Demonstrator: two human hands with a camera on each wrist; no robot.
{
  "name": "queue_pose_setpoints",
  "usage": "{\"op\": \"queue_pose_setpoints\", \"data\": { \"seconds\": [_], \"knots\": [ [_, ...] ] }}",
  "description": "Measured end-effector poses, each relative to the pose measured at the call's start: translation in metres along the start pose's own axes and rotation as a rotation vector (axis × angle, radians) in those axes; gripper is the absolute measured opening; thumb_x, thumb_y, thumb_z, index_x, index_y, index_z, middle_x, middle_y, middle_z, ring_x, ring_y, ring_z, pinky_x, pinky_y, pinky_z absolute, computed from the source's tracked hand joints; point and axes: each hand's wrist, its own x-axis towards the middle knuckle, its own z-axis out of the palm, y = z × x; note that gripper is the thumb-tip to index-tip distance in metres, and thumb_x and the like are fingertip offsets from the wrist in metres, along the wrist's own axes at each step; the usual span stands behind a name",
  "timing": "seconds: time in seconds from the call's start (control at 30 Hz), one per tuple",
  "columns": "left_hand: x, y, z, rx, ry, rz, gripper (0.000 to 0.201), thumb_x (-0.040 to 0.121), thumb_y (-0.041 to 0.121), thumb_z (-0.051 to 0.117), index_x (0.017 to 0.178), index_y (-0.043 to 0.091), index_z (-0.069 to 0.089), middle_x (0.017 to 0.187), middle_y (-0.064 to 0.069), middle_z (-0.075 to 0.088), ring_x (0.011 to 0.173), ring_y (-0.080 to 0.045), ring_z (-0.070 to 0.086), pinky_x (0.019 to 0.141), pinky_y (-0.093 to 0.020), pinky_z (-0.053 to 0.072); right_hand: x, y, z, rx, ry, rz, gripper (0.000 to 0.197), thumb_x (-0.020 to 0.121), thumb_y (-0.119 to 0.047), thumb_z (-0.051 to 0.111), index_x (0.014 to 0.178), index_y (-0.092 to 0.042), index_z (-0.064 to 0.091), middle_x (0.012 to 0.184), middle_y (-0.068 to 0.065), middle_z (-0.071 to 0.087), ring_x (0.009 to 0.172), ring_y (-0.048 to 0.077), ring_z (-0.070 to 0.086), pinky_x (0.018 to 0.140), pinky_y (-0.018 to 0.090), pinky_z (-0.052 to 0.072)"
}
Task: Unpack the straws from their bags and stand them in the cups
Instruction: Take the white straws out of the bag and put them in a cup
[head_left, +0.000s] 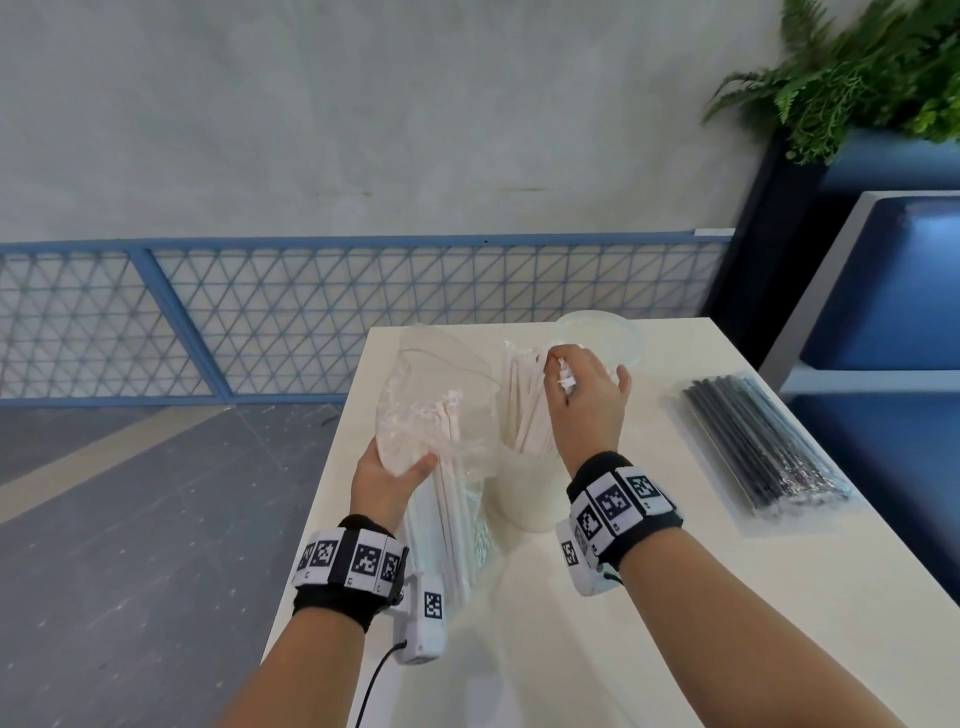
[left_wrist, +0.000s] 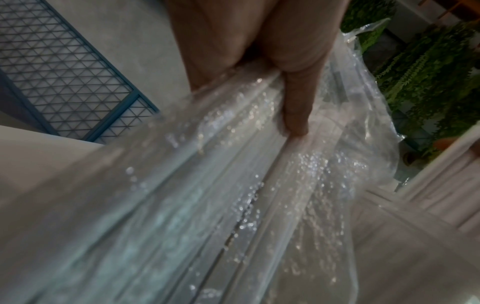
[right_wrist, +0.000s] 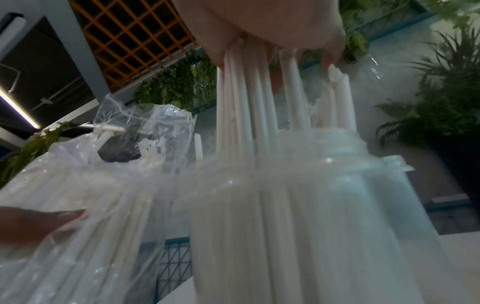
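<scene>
My left hand (head_left: 395, 475) grips a clear plastic bag (head_left: 436, 395) that still holds several white straws (head_left: 447, 421); in the left wrist view the thumb (left_wrist: 296, 111) presses on the bag (left_wrist: 233, 164). My right hand (head_left: 582, 395) grips the tops of a bundle of white straws (head_left: 524, 410) that stand in a translucent cup (head_left: 524, 488) on the white table (head_left: 675, 597). The right wrist view shows these straws (right_wrist: 246, 102) running from my fingers down into the cup (right_wrist: 311, 205). A second clear cup (head_left: 602, 338) stands behind my right hand.
A sealed bag of black straws (head_left: 763, 447) lies on the table at the right. A blue mesh railing (head_left: 311, 312) runs behind the table, with floor to the left. A blue bench (head_left: 893, 291) and a fern (head_left: 857, 67) stand at the far right.
</scene>
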Motion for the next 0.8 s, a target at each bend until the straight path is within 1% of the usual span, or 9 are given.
{"op": "queue_pose_setpoints", "data": {
  "seconds": [0.07,0.13,0.2,0.27,0.33,0.43,0.53,0.7,0.8],
  "knots": [
    [0.001,-0.001,0.000,0.003,-0.007,-0.004,0.043,0.074,0.010,0.076,0.113,0.007,0.058,0.103,-0.008,0.066,0.098,-0.024,0.061,0.087,-0.031,0.045,0.002,-0.002,0.003,-0.039,-0.061,-0.041,0.020,0.090,-0.025,0.046,0.096,-0.017,0.063,0.097,-0.002,0.066,0.086,0.026,0.062,0.110,0.045,0.016],
    [0.001,-0.001,0.000,0.000,-0.010,-0.007,0.042,0.074,0.010,0.075,0.113,0.008,0.058,0.103,-0.008,0.065,0.098,-0.024,0.061,0.087,-0.030,0.045,0.002,0.002,0.005,-0.020,-0.073,-0.105,0.037,0.085,-0.042,0.042,0.106,-0.020,0.062,0.114,0.000,0.062,0.109,0.025,0.055,0.108,0.044,0.023],
    [0.001,-0.001,-0.001,-0.004,-0.012,-0.009,0.042,0.074,0.010,0.075,0.112,0.008,0.058,0.102,-0.008,0.065,0.099,-0.024,0.060,0.087,-0.030,0.044,-0.003,0.010,0.007,0.043,-0.045,-0.082,0.064,0.076,-0.056,0.052,0.130,-0.022,0.046,0.141,0.005,0.040,0.132,0.024,0.032,0.111,0.042,0.023],
    [0.001,-0.002,-0.002,-0.011,-0.011,-0.009,0.039,0.074,0.011,0.076,0.109,0.011,0.058,0.102,-0.008,0.065,0.099,-0.024,0.061,0.088,-0.031,0.045,-0.012,0.015,0.005,0.148,-0.033,0.030,0.096,0.065,-0.064,0.062,0.143,-0.025,0.023,0.152,0.009,0.013,0.141,0.027,0.012,0.115,0.049,0.021],
    [0.001,-0.002,-0.003,-0.008,-0.012,-0.008,0.039,0.073,0.011,0.076,0.108,0.012,0.058,0.103,-0.009,0.065,0.100,-0.025,0.061,0.089,-0.033,0.046,-0.017,0.017,0.004,0.165,-0.027,0.108,0.114,0.057,-0.064,0.070,0.146,-0.026,0.010,0.154,0.010,0.000,0.144,0.031,-0.001,0.116,0.054,0.015],
    [0.001,-0.003,-0.003,-0.009,-0.017,-0.002,0.041,0.073,0.011,0.076,0.110,0.009,0.058,0.103,-0.009,0.065,0.100,-0.026,0.061,0.089,-0.033,0.046,-0.017,0.015,0.000,0.228,-0.026,0.243,0.125,0.056,-0.045,0.083,0.148,-0.026,0.000,0.154,0.010,-0.011,0.145,0.027,-0.003,0.117,0.045,0.012],
    [0.001,-0.003,-0.004,-0.017,-0.032,-0.004,0.041,0.074,0.011,0.076,0.111,0.010,0.058,0.104,-0.009,0.066,0.101,-0.025,0.061,0.088,-0.032,0.046,-0.015,0.015,-0.002,0.359,-0.137,0.324,0.129,0.060,-0.024,0.087,0.147,-0.027,-0.009,0.155,0.009,-0.002,0.143,0.017,0.010,0.111,0.029,0.014],
    [0.003,-0.004,-0.004,-0.008,-0.040,-0.014,0.040,0.073,0.013,0.077,0.109,0.013,0.058,0.104,-0.009,0.066,0.102,-0.025,0.061,0.089,-0.033,0.046,-0.010,0.012,0.003,0.190,-0.111,0.356,0.131,0.059,-0.021,0.087,0.146,-0.035,-0.011,0.143,0.011,0.041,0.131,0.027,0.040,0.113,0.043,0.027],
    [0.003,-0.004,-0.004,-0.014,-0.042,-0.021,0.041,0.073,0.012,0.076,0.110,0.012,0.058,0.104,-0.008,0.066,0.101,-0.025,0.061,0.090,-0.033,0.046,-0.010,0.011,0.008,0.180,-0.075,0.370,0.131,0.062,-0.018,0.085,0.141,-0.044,-0.016,0.114,0.016,0.058,0.110,0.032,0.053,0.102,0.046,0.041]
  ]
}}
